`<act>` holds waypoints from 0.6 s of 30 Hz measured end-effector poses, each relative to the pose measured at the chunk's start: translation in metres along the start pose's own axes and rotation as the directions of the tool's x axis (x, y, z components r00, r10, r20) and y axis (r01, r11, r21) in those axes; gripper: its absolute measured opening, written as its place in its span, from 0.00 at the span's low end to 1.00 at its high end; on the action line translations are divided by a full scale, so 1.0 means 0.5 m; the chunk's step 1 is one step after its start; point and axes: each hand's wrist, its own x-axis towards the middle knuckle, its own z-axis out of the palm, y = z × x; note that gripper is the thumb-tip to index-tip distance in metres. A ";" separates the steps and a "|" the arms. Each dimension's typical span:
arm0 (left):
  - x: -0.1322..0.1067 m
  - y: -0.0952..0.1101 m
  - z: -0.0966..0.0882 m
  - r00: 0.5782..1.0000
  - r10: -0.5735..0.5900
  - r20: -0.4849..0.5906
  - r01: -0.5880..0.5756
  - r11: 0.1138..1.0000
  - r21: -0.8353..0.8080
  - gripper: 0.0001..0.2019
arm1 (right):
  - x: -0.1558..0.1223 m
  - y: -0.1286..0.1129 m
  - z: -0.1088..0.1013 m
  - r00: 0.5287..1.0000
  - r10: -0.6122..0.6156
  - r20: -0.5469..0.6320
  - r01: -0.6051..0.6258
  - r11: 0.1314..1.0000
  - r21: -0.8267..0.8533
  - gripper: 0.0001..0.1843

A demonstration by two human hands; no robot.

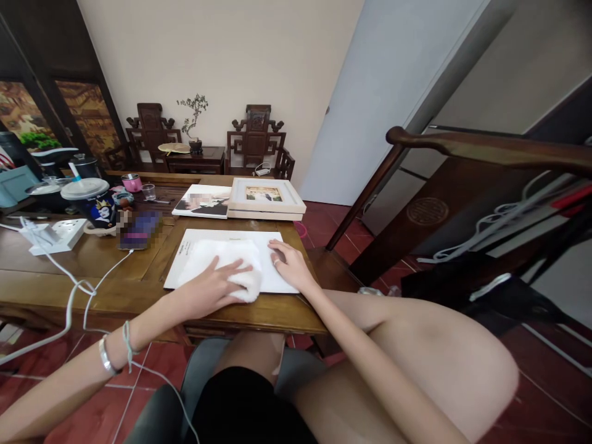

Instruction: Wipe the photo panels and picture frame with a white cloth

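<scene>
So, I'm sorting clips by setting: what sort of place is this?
Probably a sitting room in a home: two carved dark-wood armchairs flank a small dark-wood side table bearing a little green potted tree, and a white-framed photograph lies on the brown wooden table.

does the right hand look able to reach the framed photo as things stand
Probably yes: the right hand rests on the white panel, and nothing seems to stand between it and the framed photo beyond.

cloth (pixel 252 287) on board (pixel 276 280) | board on table (pixel 152 265) | picture frame (pixel 266 195) behind board | power strip (pixel 60 237) left of board
</scene>
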 end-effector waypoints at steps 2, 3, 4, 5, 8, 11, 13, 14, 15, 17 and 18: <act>0.007 0.010 0.001 1.000 0.024 -0.008 -0.023 1.000 0.017 0.16 | 0.000 0.001 0.000 1.000 0.000 -0.006 0.000 1.000 0.002 0.18; 0.016 0.005 0.002 1.000 0.021 -0.008 -0.021 1.000 0.013 0.16 | 0.001 0.001 0.000 1.000 0.001 -0.007 -0.001 1.000 0.002 0.18; 0.027 -0.005 0.004 1.000 0.012 -0.001 -0.012 1.000 0.002 0.16 | 0.001 0.001 0.000 1.000 0.002 -0.006 -0.002 1.000 0.001 0.18; 0.040 -0.020 0.005 1.000 0.000 0.009 0.000 1.000 -0.015 0.15 | 0.001 0.001 0.001 1.000 0.002 -0.002 -0.002 1.000 -0.001 0.18; 0.087 -0.080 0.010 0.998 -0.050 0.023 0.051 0.996 -0.072 0.16 | 0.001 0.000 0.000 1.000 0.005 0.009 -0.005 1.000 -0.008 0.18; 0.134 -0.141 0.010 0.993 -0.117 -0.014 0.115 0.989 -0.094 0.17 | -0.001 -0.002 -0.001 1.000 -0.003 0.015 0.003 1.000 -0.013 0.18; 0.160 -0.166 0.009 0.989 -0.146 -0.031 0.143 0.986 -0.081 0.17 | -0.002 -0.003 -0.001 1.000 -0.011 0.018 0.011 1.000 -0.014 0.18; 0.171 -0.173 0.009 0.989 -0.147 -0.028 0.145 0.987 -0.067 0.17 | -0.003 -0.004 -0.001 1.000 -0.014 0.018 0.014 1.000 -0.013 0.18; 0.181 -0.176 0.010 0.991 -0.135 -0.018 0.134 0.990 -0.051 0.17 | -0.003 -0.004 -0.001 1.000 -0.015 0.016 0.015 1.000 -0.013 0.18; 0.196 -0.173 0.014 0.997 -0.083 0.002 0.083 0.997 -0.011 0.16 | -0.004 -0.006 -0.001 1.000 -0.014 0.013 0.014 1.000 -0.010 0.18; 0.202 -0.168 0.019 0.998 -0.057 0.004 0.057 0.998 0.013 0.16 | -0.004 -0.008 -0.002 1.000 -0.013 0.012 0.013 1.000 -0.006 0.18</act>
